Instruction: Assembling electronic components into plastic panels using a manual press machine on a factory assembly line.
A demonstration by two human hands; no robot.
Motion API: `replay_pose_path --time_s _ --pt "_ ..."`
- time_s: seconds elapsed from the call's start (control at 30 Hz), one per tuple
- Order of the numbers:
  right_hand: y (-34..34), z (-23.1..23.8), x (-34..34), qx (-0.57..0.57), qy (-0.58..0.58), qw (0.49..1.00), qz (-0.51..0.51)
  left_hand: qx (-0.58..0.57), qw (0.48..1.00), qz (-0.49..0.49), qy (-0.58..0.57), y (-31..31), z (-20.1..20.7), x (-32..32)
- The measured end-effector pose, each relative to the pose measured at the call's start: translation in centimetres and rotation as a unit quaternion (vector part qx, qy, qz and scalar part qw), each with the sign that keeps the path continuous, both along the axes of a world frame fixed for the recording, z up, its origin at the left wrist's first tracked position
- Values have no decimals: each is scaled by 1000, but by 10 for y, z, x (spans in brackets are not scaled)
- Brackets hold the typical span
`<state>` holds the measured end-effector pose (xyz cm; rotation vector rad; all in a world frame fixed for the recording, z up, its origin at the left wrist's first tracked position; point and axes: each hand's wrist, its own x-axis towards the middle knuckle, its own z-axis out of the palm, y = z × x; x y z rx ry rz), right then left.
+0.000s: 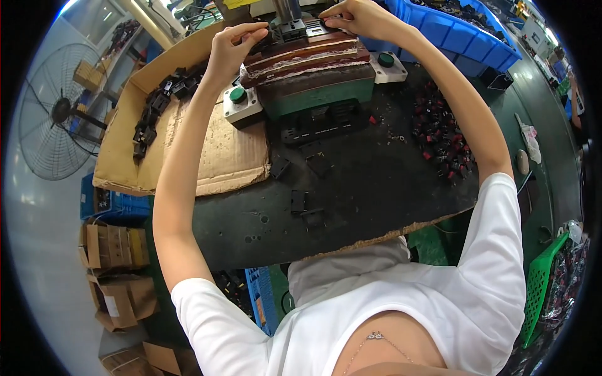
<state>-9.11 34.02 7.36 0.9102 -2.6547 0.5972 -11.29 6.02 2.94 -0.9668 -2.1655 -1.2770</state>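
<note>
Both my arms reach to a bench press at the far side of the bench. A metal fixture [305, 29] tops its brown layered plates [307, 61], which rest on a green base [320, 94]; a metal ram [287, 10] stands above. My left hand [234, 45] is closed at the fixture's left end, fingertips together beside a small black part. At the right end my right hand [364, 19] pinches with thumb and index finger. What either hand grips is too small to make out. White boxes with a green button [237, 94] and another green button [385, 59] flank the base.
A cardboard tray [213, 169] with black parts [148, 124] lies left. Small red-and-black parts [442, 128] are heaped right. A black panel [323, 125] and loose black pieces [301, 201] lie before the press. A blue crate [448, 28] stands far right, a fan [61, 110] far left.
</note>
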Motion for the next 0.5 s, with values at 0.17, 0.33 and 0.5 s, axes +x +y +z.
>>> replay_pose_path --time_s 0.17,0.33,0.5 --pt "3 -5 -3 2 46 999 17 15 999 -18 -45 4 2 7" --pt "2 -7 -2 -1 41 999 3 28 995 -31 -95 2 9 15" --pt "0 -3 3 -14 49 998 33 -175 963 26 203 -9 20 6"
